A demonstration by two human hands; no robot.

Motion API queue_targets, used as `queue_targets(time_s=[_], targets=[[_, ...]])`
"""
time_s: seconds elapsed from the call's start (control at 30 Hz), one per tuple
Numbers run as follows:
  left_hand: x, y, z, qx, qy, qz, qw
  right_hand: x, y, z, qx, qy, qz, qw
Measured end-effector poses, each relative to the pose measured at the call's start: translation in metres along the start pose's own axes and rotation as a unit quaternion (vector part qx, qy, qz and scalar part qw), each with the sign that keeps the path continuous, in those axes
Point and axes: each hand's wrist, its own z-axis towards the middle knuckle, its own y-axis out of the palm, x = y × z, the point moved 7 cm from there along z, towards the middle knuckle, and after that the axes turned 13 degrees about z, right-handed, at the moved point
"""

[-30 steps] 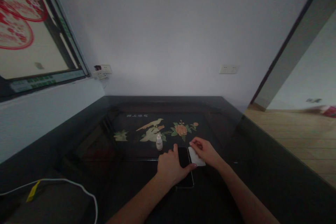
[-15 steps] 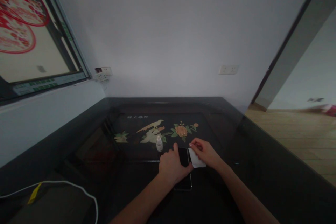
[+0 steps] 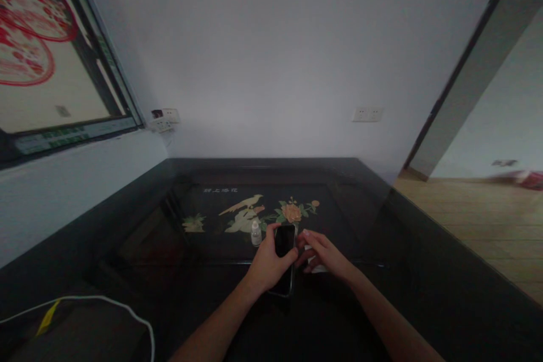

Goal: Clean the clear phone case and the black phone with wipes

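Head view, 1 of 1. A dark phone (image 3: pixel 284 244) is held in the left hand (image 3: pixel 263 264), which is closed round its lower half. The thumb is set along the left edge and the fingers are wrapped over the right edge, so the screen is left uncovered and facing up.

The phone is located over the near middle of the bench (image 3: pixel 424 271), its far end apparently tipped up. Whether its near end rests on the surface cannot be told.

The right hand (image 3: pixel 324 251) is laid just beside the phone, fingers loosely extended over a white cloth (image 3: pixel 316 267). The cloth appears to be kept flat by the palm; a pinch on it cannot be confirmed.

1 small bottle (image 3: pixel 255 233) is stood upright just beyond the left hand, apart from it. A white cable (image 3: pixel 127 308) is noted at the near left corner.
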Motion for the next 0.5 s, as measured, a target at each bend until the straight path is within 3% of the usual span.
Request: queue_targets(time_s=[0.13, 0.27, 0.5], targets=[[-0.006, 0.002, 0.003, 0.028, -0.007, -0.074, 0.997, 0.009, 0.011, -0.001, -0.03, 0.042, 0.057, 0.997], [-0.012, 0.003, 0.003, 0.061, 0.001, -0.06, 0.996, 0.011, 0.01, 0.002, -0.014, 0.047, 0.022, 0.999], [-0.016, 0.008, 0.006, 0.019, 0.005, -0.079, 0.997, 0.006, -0.003, 0.0, 0.013, 0.063, -0.017, 0.998]])
